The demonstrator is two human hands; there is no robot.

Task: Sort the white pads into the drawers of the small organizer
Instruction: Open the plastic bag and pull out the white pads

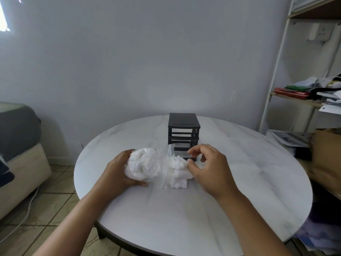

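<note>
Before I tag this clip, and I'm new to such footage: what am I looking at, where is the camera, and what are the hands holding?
No machine here: a camera worn on a person's head looks down at their two bare hands. On the round white marble-patterned table stands a small black plastic drawer organizer. The left hand grips a clear plastic bag of white pads; some spill from its mouth. The right hand, curled, touches those pads; whether it pinches one is unclear.
</note>
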